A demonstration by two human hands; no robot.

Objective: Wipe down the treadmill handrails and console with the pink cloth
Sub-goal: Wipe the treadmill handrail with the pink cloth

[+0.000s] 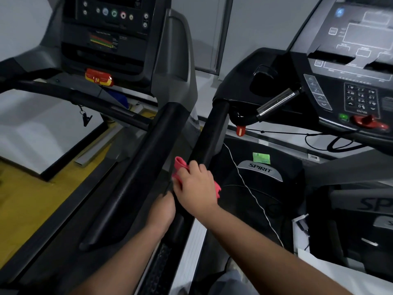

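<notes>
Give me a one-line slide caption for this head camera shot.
Right hand presses the pink cloth on a black treadmill rail; left hand holds the rail just below.

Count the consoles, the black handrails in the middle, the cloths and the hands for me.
Consoles: 2
Handrails: 2
Cloth: 1
Hands: 2
Total: 7

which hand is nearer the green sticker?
Right. The right hand, holding the pink cloth on the handrail, is below-left of the green sticker; the left hand is lower and further left.
</notes>
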